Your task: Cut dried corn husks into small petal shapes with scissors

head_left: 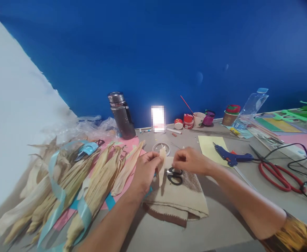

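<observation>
In the middle of the head view my left hand (148, 167) pinches a narrow strip of corn husk (162, 168) between thumb and fingers, holding it upright. Just right of it hovers my right hand (188, 160), its fingers pressed together; whatever is in them, if anything, is too small to make out. Below that hand, small black-handled scissors (175, 179) lie on a folded beige cloth (169, 199). Behind the strip is a roll of clear tape (156, 147). Dried corn husks (95, 185) are heaped to the left, with light-blue ribbon (54, 175) looped over them.
A dark flask (123, 120) stands at the back, near paint jars (188, 121) and a paper cup (199, 120). A blue glue gun (230, 155) rests on yellow paper (208, 143). Red-handled scissors (276, 175), cables and a plastic bottle (251, 108) are to the right.
</observation>
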